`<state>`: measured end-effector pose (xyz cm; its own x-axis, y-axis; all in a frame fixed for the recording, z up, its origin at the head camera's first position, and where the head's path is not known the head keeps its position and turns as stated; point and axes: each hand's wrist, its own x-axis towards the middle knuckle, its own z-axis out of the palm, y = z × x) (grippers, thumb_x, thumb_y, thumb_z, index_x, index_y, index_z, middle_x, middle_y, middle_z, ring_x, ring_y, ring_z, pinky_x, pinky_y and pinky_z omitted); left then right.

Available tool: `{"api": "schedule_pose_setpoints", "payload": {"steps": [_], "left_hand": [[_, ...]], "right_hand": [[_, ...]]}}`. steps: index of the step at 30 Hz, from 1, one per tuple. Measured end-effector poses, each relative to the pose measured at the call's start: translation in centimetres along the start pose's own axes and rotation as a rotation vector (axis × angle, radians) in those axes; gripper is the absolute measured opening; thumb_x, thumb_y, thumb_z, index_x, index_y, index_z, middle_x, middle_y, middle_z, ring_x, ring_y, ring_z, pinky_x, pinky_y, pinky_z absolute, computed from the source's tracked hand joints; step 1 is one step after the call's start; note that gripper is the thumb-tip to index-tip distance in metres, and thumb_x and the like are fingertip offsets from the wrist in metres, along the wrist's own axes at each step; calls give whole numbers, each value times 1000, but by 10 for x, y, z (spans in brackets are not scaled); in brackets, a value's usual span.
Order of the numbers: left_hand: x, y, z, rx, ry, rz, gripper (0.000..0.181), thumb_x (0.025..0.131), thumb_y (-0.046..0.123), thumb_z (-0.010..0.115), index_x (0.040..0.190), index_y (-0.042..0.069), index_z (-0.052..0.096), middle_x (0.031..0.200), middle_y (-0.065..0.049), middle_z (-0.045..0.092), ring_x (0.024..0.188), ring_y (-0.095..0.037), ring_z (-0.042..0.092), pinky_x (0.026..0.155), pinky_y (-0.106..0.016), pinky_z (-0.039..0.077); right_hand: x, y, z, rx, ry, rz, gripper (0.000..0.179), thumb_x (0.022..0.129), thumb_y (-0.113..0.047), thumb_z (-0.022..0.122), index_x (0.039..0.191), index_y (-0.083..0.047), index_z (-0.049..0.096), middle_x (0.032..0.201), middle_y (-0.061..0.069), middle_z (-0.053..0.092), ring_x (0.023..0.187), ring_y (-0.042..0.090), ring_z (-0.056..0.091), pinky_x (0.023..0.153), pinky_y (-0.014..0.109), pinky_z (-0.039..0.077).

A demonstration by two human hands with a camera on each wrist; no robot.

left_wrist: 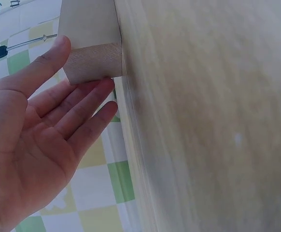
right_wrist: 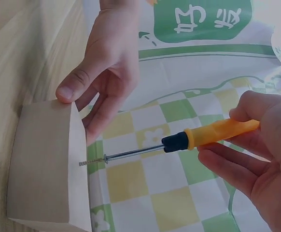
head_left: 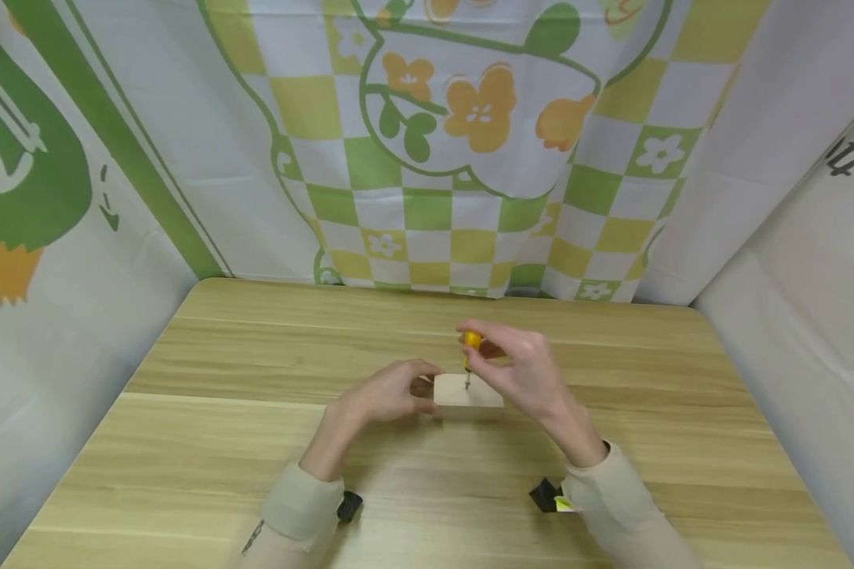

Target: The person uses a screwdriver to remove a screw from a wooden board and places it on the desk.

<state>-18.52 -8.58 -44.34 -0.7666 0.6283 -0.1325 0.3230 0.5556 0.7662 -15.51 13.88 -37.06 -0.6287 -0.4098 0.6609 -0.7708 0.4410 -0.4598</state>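
Half-seen sleeves (head_left: 304,504) nearest us; right hand (head_left: 525,370) pinches a screwdriver (head_left: 473,340) on a screw (right_wrist: 92,161) in the block (head_left: 470,412).
Left hand (head_left: 384,393) grips its left end on the table (head_left: 213,450); cloth (right_wrist: 210,34) at left reads 好.

Screwdriver (head_left: 473,341) near upright over a wooden block (head_left: 475,401) on the counter (head_left: 242,450).
Left hand (head_left: 384,393): thumb and fingers grip the block's left end. Right hand (head_left: 530,370): above and right of the block, pinching the screwdriver's yellow handle; the shaft points down at the block's top face. Beyond the block: checked cloth (head_left: 427,209) with orange flowers, hanging to the counter's far edge. Nearer the wearer than the block: left sleeve (head_left: 302,506) and right sleeve (head_left: 615,498), to either side, each with a small black object (head_left: 349,506) beside it.
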Motion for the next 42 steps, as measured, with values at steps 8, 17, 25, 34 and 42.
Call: {"api": "schedule_pose_setpoints", "payload": {"steps": [8,17,25,34,42], "left_hand": [[0,0,1,28,0,6,62,87,25,77,141,5,53,138,-12,60,118,-25,65,105,-39,51],[2,-1,2,53,13,17,60,87,25,78,139,6,55,134,-11,62,117,-23,66,105,-37,51],[2,-2,3,72,21,29,61,85,24,79,138,4,56,133,-11,63,116,-23,66,106,-38,50],[0,-2,3,64,30,22,60,86,25,78,138,6,56,132,-10,63,117,-24,65,107,-39,49],[1,-2,5,61,29,32,57,87,23,77,137,7,57,130,-8,64,117,-23,65,106,-37,50]], "right_hand": [[-3,-1,-3,37,-95,68,30,87,10,64,113,-3,65,108,10,74,87,23,74,74,22,61],[-7,3,-7,60,-70,110,31,87,8,67,115,-2,57,112,11,69,93,22,70,75,28,62],[-5,1,-3,-15,61,63,32,80,1,80,106,1,62,96,8,63,80,18,66,62,23,61],[-4,-2,-2,40,108,78,29,77,6,81,100,3,63,93,11,69,80,20,71,66,20,61],[-3,0,-2,100,123,14,26,74,12,80,93,2,65,90,13,71,76,23,73,63,23,62]]}}
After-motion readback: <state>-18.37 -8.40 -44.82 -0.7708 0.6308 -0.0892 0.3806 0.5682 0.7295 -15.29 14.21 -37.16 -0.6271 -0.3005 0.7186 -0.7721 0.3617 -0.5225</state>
